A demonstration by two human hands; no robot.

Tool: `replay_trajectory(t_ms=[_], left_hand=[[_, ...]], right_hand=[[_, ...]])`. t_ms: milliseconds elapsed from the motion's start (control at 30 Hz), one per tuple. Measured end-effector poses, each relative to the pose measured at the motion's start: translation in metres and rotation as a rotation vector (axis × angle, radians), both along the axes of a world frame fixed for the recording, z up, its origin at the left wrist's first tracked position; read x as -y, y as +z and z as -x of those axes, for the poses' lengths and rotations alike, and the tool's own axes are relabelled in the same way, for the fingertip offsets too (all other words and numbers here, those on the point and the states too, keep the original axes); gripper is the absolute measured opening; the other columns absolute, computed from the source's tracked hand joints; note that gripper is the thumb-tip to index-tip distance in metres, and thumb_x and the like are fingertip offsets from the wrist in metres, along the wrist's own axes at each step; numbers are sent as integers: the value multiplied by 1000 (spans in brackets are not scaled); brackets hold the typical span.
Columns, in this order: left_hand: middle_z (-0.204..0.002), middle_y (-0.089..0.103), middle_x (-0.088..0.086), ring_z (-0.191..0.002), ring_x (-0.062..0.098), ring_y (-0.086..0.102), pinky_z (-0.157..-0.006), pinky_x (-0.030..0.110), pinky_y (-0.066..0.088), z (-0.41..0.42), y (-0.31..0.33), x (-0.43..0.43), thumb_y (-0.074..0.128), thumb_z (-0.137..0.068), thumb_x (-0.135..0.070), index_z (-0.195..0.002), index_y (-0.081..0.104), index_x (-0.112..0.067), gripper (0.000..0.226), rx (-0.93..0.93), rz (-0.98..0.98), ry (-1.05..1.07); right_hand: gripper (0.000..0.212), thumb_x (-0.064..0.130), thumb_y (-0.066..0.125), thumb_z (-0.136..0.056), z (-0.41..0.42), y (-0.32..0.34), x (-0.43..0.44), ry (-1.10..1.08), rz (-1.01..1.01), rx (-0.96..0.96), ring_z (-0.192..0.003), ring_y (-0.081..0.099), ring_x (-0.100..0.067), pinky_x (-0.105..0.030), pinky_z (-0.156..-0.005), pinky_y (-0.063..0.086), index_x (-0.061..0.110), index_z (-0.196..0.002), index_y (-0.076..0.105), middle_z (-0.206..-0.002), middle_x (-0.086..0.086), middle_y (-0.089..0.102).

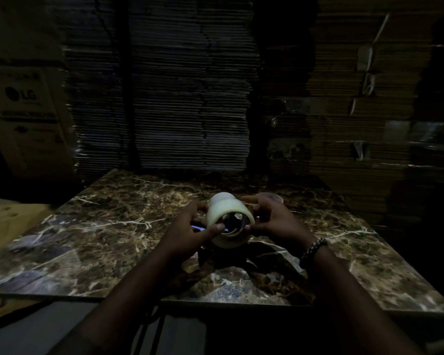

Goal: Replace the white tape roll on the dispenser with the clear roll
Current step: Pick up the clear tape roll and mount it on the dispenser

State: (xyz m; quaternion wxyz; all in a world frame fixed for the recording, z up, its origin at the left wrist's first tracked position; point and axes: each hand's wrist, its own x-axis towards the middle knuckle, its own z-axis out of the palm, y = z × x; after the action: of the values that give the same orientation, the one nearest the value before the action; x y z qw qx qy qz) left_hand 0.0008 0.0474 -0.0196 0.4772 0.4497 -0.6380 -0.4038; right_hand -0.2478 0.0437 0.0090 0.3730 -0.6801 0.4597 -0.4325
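At frame centre, above the marble tabletop (92, 226), the left hand (187, 226) clamps the white tape roll (228, 211), thumb hooked into its hollow core. The right hand (272, 219) pinches the far rim. The roll looks light and stiff, its face probably slick; the core seems the surest hold. The dispenser is too dark to make out.
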Motion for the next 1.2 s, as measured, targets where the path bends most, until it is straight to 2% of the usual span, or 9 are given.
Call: replay_trajectory(t_ms=[233, 300, 400, 500, 633, 867, 1000, 1133, 1200], left_hand=[[-135, 67, -4, -125, 13, 67, -88, 48, 66, 1, -1, 2, 97, -55, -63, -109, 66, -48, 65, 13, 21, -80], [-132, 63, -2, -123, 9, 66, -97, 38, 61, 5, -2, 2, 91, -60, -62, -101, 67, -42, 52, 50, 95, -53], [-120, 64, 5, -107, 11, 70, -87, 26, 56, 7, 1, 4, 75, -70, -65, -96, 67, -30, 44, 79, 154, -22], [-107, 72, 5, -96, 15, 71, -81, 33, 56, 5, 3, 9, 73, -80, -62, -98, 67, -25, 41, 124, 181, 8], [-103, 71, -4, -86, -1, 69, -80, 34, 59, 3, 4, 8, 83, -91, -30, -109, 62, -25, 28, 126, 162, 69], [-104, 80, -7, -99, 15, 76, -92, 55, 62, 2, 7, 11, 76, -85, -50, -117, 73, -36, 36, 125, 94, 70], [-100, 82, -2, -94, 17, 76, -79, 44, 61, 3, 5, 15, 77, -97, -28, -111, 75, -25, 15, 124, 40, 70], [-98, 80, 7, -85, 16, 73, -59, 24, 58, 6, 5, 10, 74, -99, -18, -110, 73, -13, 12, 89, 22, 77], [-98, 79, 11, -85, 21, 73, -59, 28, 59, 7, 5, 6, 74, -99, -16, -111, 73, -8, 14, 54, 13, 96]], right_hand=[[54, -13, 76, -78, 2, -6, 1, 31, 20, 115, -108, 72, -25, -44, -88, 62, 11, -126, 67, -117, -11, 74], [53, -11, 78, -77, 5, -9, 1, 23, 18, 120, -110, 72, -21, -37, -88, 61, 13, -124, 70, -117, -4, 75], [52, 4, 82, -70, 10, -13, 0, 17, 30, 78, -108, 71, -12, -24, -87, 56, 20, -118, 71, -118, 2, 74], [52, 9, 80, -67, 15, -16, 3, 7, -9, 108, -108, 72, -17, -27, -89, 57, 18, -117, 72, -118, -5, 75], [47, -13, 75, -76, 24, -10, 9, 19, -78, 127, -108, 72, -15, -26, -88, 58, 14, -116, 73, -114, 0, 77], [51, -24, 57, -85, 35, 4, 21, 49, -270, 196, -106, 69, -15, -23, -78, 60, 7, -125, 67, -119, -5, 70], [49, -26, 45, -91, 30, -2, 21, -102, -432, 485, -94, 68, -28, -33, -67, 64, -1, -128, 63, -112, -20, 64], [40, -21, 50, -91, 22, -8, 15, -237, -466, 472, -83, 66, -30, -39, -74, 62, 0, -124, 61, -94, -22, 63], [34, -16, 52, -93, 20, -7, 8, -264, -466, 457, -81, 63, -32, -38, -71, 59, 4, -119, 60, -91, -24, 63]])
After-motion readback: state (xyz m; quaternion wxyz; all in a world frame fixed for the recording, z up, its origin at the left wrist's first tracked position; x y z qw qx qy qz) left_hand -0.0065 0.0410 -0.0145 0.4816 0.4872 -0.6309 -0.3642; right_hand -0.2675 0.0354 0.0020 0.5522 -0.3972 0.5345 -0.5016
